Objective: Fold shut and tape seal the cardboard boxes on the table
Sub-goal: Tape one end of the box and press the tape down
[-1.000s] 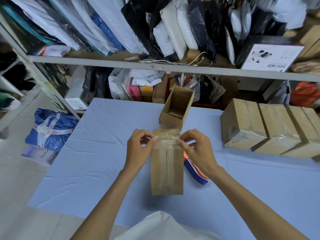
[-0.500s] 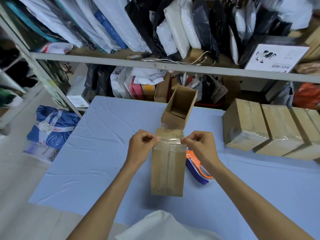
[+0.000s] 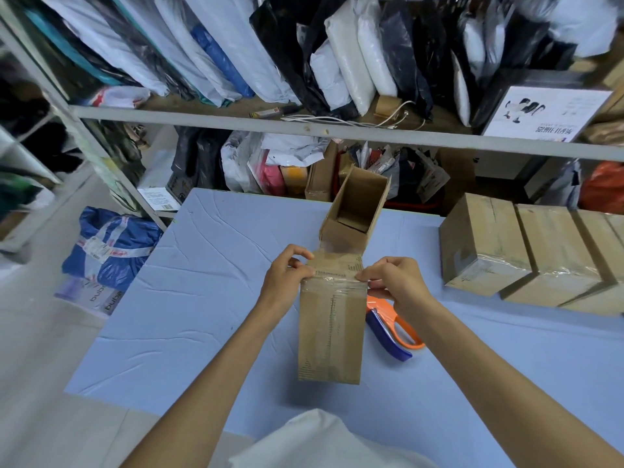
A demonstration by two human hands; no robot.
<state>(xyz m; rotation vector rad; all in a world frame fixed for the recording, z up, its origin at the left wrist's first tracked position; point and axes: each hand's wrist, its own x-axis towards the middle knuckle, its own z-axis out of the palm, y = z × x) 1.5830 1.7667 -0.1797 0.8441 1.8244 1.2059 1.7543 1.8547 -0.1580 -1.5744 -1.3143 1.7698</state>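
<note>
left hand (image 3: 287,275) and right hand (image 3: 395,282) both pinch the box (image 3: 332,329) between them; clear tape (image 3: 334,275) there's barely visible, orange-blue tool (image 3: 393,332) half hidden under the right hand.

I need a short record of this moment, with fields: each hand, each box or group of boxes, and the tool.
left hand: pinches the upper left corner of the taped box
right hand: pinches its upper right corner
taped box: flaps shut, clear tape along the seam and across the upper edge
open box: just behind the taped box, top open, unsealed
sealed boxes: a row at the right side of the table, wrapped in tape
tape dispenser: blue and orange, lying on the table right of the taped box
</note>
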